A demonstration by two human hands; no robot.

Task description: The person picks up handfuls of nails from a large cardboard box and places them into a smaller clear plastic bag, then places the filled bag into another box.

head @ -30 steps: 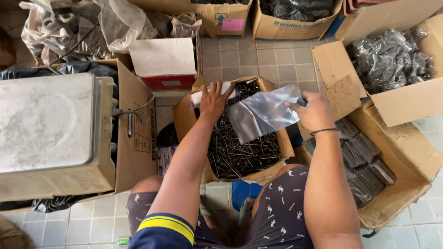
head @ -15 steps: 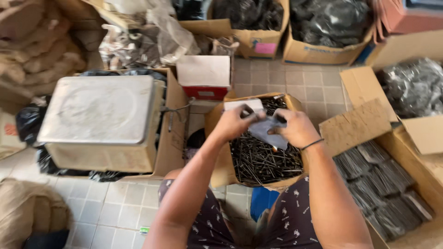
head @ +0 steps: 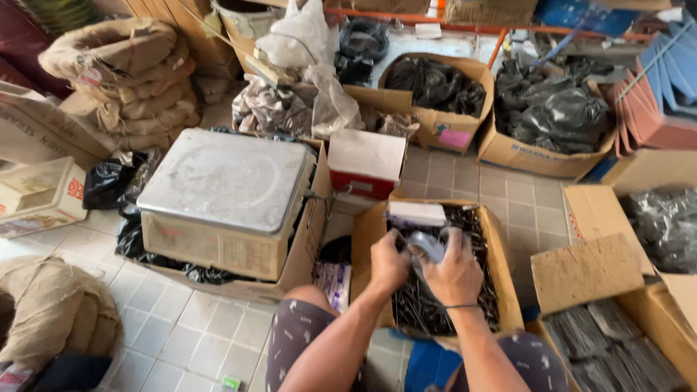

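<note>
Over a cardboard box [head: 370, 239] of dark nails [head: 435, 305], left hand [head: 388, 263] and right hand [head: 455, 272] together clutch a bunched clear plastic bag [head: 428, 245]; a metal scale [head: 225, 196] sits left of them.

Both bare forearms reach forward from the lower edge of view and converge, wrists nearly side by side. The left hand [head: 388, 263] is curled into a loose fist, knuckles up. The right hand [head: 455, 270] sits just beside it, back of the hand upward, its fingers [head: 444, 242] bent and closed down; a thin dark band circles the right wrist. Both knees are spread below
</note>
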